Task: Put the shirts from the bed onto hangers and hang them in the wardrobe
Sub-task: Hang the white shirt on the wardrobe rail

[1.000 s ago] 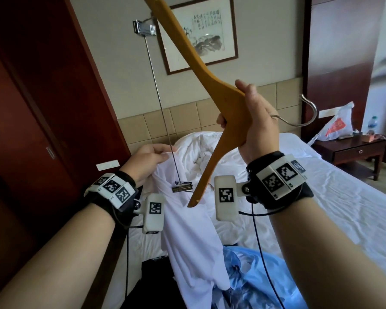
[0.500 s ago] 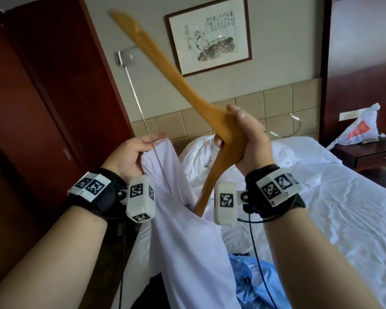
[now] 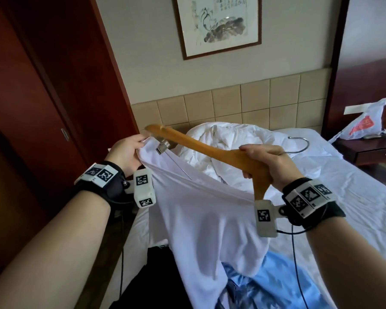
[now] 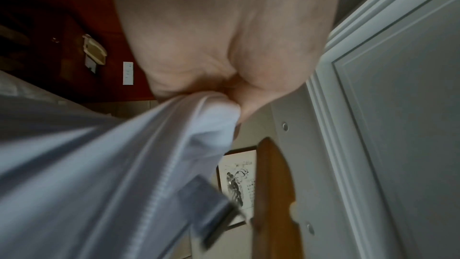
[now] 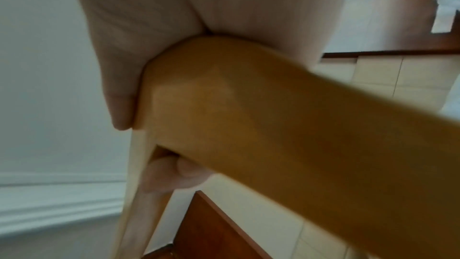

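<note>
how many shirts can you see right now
2 for sure. A white shirt hangs from the left hand, its other edge draped on the wooden hanger. A blue shirt lies on the bed below. The black fabric may be a third.

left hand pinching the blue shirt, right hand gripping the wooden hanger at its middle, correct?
Not quite: the left hand pinches the white shirt, not the blue one, which lies on the bed below. The head view shows it. The right hand does grip the wooden hanger at its middle.
</note>
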Tool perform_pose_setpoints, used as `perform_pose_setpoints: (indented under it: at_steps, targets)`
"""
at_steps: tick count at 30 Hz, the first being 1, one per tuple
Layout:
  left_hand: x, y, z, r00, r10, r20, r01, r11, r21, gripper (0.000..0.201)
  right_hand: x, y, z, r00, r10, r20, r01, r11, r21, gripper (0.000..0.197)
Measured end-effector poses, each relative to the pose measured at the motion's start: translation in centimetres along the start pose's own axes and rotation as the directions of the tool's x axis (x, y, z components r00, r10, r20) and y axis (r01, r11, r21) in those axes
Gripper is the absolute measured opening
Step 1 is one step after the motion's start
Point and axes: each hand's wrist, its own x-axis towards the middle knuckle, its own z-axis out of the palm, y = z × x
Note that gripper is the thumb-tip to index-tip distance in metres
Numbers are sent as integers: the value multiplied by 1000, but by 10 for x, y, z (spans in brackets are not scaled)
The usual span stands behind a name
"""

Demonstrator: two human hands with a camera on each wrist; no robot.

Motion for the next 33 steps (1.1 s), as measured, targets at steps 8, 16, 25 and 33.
perform_pose_setpoints:
  at_steps: [8, 16, 25, 33]
  targets:
    - [20, -19, 11, 999, 5, -42, 2, 988, 157, 45, -15, 4, 2, 984, 145, 102, -82, 883, -463, 11]
    - [-4, -29, 52, 950, 160, 269, -300, 714, 633, 37, -12, -2, 41, 949, 256, 184, -78, 758, -648, 15]
    - [-32, -95, 65, 895, 34, 445, -345, 684, 642, 70, -27, -10, 40, 958, 255, 129, -110, 746, -657, 11]
    - [-53, -136, 79, 874, 202, 442, -475, 549, 687, 46, -43, -1, 9, 961, 275, 23, -201, 755, -624, 9]
